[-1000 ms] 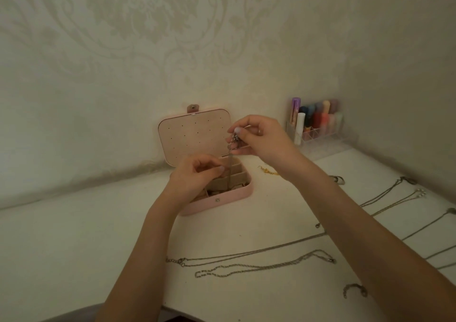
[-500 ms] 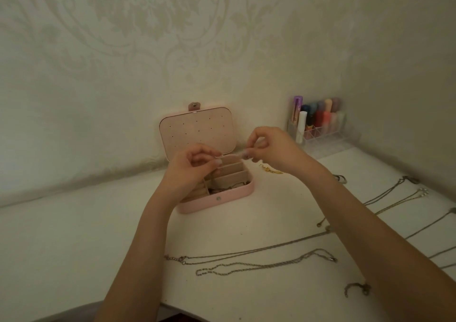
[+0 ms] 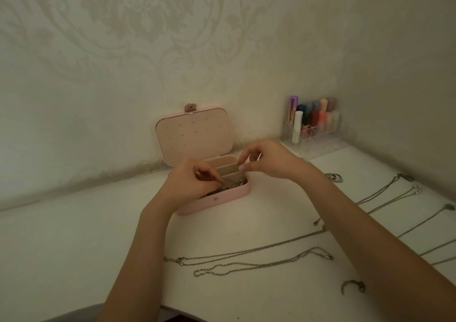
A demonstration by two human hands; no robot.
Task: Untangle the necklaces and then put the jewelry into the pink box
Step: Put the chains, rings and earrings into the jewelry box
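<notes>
White table (image 3: 246, 297): work surface bearing everything listed.

Pink box (image 3: 229, 194): lid propped open against the wall, so its compartments take jewelry from above.

Necklaces: two long chains (image 3: 246, 251) laid straight in front of the box, more (image 3: 385, 193) to its right, kept apart, presumably to avoid re-tangling.

Left hand (image 3: 190, 186): over the box's front compartment, fingertips pinching a chain (image 3: 232, 185) down into it.

Right hand (image 3: 269, 160): above the box's right end, thumb and forefinger nearly closed; whether they hold anything cannot be told.
</notes>
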